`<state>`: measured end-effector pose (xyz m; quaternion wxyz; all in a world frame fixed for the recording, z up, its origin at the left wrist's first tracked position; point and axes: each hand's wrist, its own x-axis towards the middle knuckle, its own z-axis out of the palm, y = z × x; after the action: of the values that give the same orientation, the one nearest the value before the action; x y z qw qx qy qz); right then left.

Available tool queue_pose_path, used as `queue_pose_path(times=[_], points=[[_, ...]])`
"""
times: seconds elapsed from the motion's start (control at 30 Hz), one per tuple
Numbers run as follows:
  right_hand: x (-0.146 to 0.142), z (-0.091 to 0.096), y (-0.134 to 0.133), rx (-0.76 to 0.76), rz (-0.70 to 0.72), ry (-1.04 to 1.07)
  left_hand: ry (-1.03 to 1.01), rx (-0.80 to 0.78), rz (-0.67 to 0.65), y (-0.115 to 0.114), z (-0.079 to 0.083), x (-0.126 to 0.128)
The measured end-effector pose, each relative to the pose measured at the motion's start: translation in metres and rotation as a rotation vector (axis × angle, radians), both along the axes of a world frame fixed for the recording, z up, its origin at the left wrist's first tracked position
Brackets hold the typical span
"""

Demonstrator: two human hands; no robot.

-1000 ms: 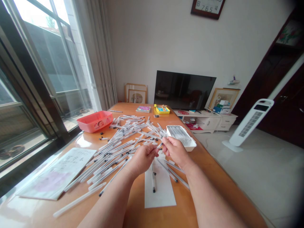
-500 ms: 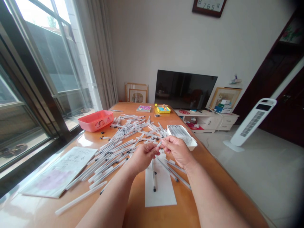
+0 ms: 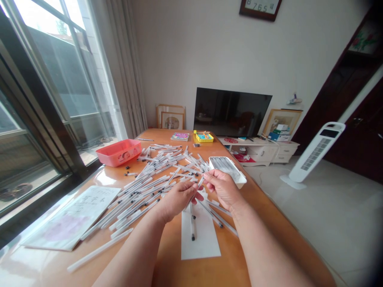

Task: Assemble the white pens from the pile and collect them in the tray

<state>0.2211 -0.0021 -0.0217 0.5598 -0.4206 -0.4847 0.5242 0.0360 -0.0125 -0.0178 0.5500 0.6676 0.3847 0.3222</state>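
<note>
Between my hands is a slim pen, clear-barrelled, slanting down toward me. My right hand pinches its far end between thumb and fingertips. The thumb and fingers of my left hand close loosely around its nearer part, which is mostly hidden. Below them, a sheet of white paper lies on the table with a black-tipped pen on it. To the left spreads a big loose heap of clear pens with black ends. A white tray filled with pens stands just beyond my right hand.
On the wooden table are a pink basket, a notebook, a small colourful book and a yellow box. Small black caps lie near the basket. A tower fan stands on the floor at right.
The fingers of my left hand have loosened and spread a little around the pen. My right hand keeps its pinch. The whole view has shifted slightly.
</note>
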Motion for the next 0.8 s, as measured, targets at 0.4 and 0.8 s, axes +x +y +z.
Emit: queue_pose_path(times=[0.4, 0.8], points=[[-0.004, -0.004, 0.002, -0.038, -0.016, 0.067, 0.024, 0.205, 0.214, 0.006, -0.011, 0.007], [-0.004, -0.003, 0.002, -0.033, -0.010, 0.104, -0.071, -0.053, 0.088, 0.001, 0.000, 0.001]])
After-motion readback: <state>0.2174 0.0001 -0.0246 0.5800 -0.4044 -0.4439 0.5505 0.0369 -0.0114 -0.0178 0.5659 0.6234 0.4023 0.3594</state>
